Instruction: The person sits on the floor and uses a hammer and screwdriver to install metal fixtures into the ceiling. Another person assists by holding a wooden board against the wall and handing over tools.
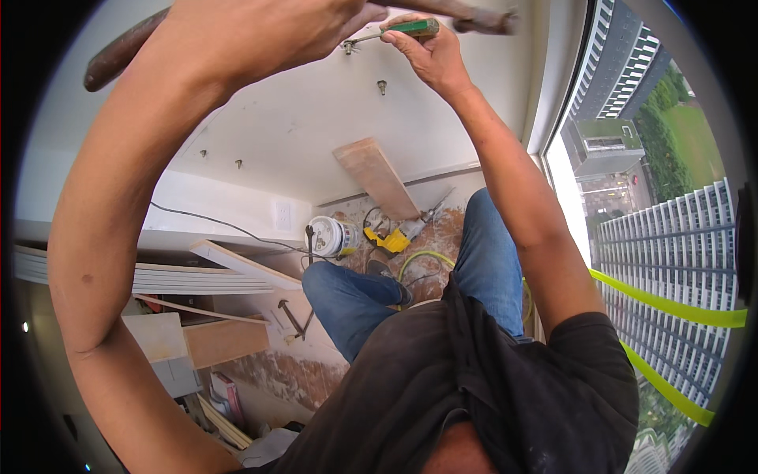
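Both my arms are raised toward a white wall panel [300, 118]. My left hand [276, 28] is closed on a hammer [126, 49]; its dark wooden handle shows left of my forearm and its metal head is to the right, near the top edge. My right hand [436, 59] grips a green-handled screwdriver [412, 29], its shaft pointing left. The screwdriver's tip is beside an anchor bolt [348, 48] sticking out of the panel; whether they touch I cannot tell. Another bolt [382, 87] protrudes lower down, apart from both hands.
Below are a white bucket [328, 237], a yellow power tool [395, 237] and a leaning board [375, 178]. A cable [229, 225] crosses at left near stacked white boards [205, 278]. To the right is a window [655, 197] with yellow-green straps [671, 300].
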Available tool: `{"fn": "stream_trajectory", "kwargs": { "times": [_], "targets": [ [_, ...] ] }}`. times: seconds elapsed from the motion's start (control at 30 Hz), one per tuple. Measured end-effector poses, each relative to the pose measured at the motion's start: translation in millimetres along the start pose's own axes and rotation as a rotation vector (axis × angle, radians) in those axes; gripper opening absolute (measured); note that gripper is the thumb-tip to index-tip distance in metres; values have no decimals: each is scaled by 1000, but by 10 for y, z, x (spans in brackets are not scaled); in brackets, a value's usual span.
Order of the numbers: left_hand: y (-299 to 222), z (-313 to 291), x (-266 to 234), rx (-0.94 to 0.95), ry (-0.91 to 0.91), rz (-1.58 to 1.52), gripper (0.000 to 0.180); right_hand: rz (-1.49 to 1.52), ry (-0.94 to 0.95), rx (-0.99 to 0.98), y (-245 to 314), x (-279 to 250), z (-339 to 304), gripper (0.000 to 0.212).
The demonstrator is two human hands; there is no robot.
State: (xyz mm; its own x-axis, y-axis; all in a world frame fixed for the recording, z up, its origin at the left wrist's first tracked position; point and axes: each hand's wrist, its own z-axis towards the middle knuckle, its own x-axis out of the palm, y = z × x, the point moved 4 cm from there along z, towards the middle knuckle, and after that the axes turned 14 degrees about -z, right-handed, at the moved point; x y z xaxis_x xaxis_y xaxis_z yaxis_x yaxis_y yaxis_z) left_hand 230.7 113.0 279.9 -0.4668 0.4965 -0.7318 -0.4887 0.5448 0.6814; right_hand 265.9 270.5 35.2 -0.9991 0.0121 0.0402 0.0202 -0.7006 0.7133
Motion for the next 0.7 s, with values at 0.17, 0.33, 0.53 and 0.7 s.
{"fn": "stream_trajectory", "kwargs": {
  "times": [0.17,0.33,0.53,0.7],
  "targets": [
    [-176,135,-209,146,-146,-108,30,-51,-26,24,25,-36,-75,23],
    [-212,137,-135,172,-132,-276,20,-130,-9,89,24,-78,-108,27],
    [-248,154,-154,80,-28,-167,17,-146,-60,-11,31,-59,-136,20],
    [-227,-53,139,15,-68,-168,23,-24,-87,-8,-42,7,-147,20]
  ]
}}
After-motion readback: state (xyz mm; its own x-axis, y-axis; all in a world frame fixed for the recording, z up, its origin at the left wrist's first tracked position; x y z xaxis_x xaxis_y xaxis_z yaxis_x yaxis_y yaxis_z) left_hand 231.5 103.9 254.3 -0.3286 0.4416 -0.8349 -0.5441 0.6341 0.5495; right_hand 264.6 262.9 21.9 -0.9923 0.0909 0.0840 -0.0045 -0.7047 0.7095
